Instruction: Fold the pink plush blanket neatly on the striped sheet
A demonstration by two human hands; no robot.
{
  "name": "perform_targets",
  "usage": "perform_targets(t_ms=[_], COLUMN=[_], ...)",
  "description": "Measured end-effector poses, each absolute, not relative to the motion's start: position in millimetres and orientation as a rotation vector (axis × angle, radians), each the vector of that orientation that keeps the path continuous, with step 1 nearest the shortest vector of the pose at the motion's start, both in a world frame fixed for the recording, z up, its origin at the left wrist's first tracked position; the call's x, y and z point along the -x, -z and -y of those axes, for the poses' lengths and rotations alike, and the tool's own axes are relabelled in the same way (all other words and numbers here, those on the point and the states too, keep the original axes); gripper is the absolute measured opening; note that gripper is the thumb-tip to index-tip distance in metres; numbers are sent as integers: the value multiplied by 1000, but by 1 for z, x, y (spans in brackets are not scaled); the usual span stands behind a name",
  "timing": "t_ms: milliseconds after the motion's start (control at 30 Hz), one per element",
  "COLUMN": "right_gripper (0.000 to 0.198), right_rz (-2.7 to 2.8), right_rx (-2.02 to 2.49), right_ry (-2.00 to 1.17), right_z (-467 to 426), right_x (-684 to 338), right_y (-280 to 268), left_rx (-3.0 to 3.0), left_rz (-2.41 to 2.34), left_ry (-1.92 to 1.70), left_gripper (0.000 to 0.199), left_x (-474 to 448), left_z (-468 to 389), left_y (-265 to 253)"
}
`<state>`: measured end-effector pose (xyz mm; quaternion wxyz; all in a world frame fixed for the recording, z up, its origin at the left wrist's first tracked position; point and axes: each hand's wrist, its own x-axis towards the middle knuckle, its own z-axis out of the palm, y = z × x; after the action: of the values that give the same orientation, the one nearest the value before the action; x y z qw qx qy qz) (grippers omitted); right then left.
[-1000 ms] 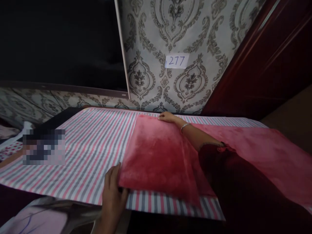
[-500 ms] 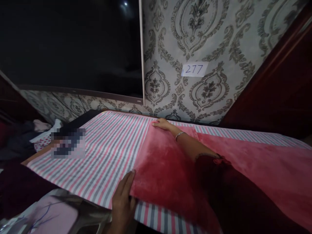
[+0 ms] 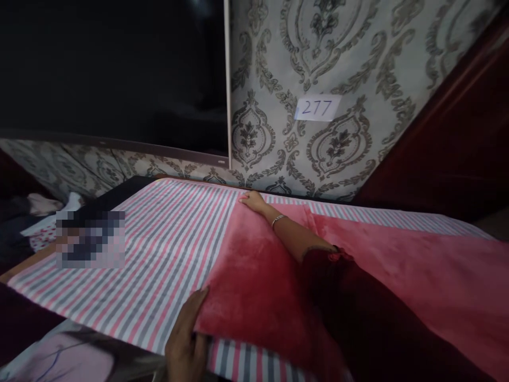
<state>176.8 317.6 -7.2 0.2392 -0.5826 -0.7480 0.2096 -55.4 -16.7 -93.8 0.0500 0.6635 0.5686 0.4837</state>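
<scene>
A red, velvety cloth (image 3: 254, 281) lies over a striped cloth (image 3: 159, 249) in pink, grey and white. Its left part looks folded over, with a straight edge running between my two hands. My left hand (image 3: 186, 334) grips the near left corner, fingers on top and thumb lower down by the edge. At the far left corner, my right hand (image 3: 253, 201) has its fingers closed on the red cloth; a bracelet circles that wrist. The right sleeve (image 3: 358, 302) hides part of the cloth's middle. To the right, more red cloth (image 3: 421, 281) lies spread out.
Behind the table stand a patterned wall with a "277" paper label (image 3: 318, 107) and a large dark screen (image 3: 111, 74). Dark red furniture (image 3: 445, 122) slants at right. Piled fabrics (image 3: 43, 233) lie at left, and a pinkish patterned surface (image 3: 67, 358) is below.
The view has shifted slightly, so the table, the cloths and both hands appear further left. Both hands keep their hold on the same edge of the red cloth.
</scene>
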Motion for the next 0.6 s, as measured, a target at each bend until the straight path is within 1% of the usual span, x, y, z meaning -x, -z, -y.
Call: perform_targets(t_ms=[67,167,267,367,433,467,533,600], right_gripper=[38,48,61,64,61,60,58,57], right_rz=[2086,2097,2111,2172,2185,2178,2147,2101], right_rx=[1605,1678,1814,1957,2009,2022,2055,2109], right_ry=[-522,-433,-291,-120,-92,-99,-141,-226], right_z=[-309,-285,-250,-217,-203,-199,-193,-189], right_x=[-186,-213,-248,-275,-285,-288,-293,-298], right_y=[-1,-12,-17,-20,-23,-24,-22,-15], left_rx=[-1973,-1840,-1779,-2038,-2315,-2430,-2609,-2700], left_rz=[-1710,-1609,-1520,-1488,-1431,-1402,-1411,-1503], left_ry=[-1426,-1327,-1309,-1256,-1099,-995,-758,-514], left_gripper=[40,46,55,54,54,57,63,68], left_x=[60,69,73,60,40,28,4,-13], left_z=[15,16,17,2,-18,-29,-50,-66], left_y=[93,83,54,15,-5,-11,-13,-4])
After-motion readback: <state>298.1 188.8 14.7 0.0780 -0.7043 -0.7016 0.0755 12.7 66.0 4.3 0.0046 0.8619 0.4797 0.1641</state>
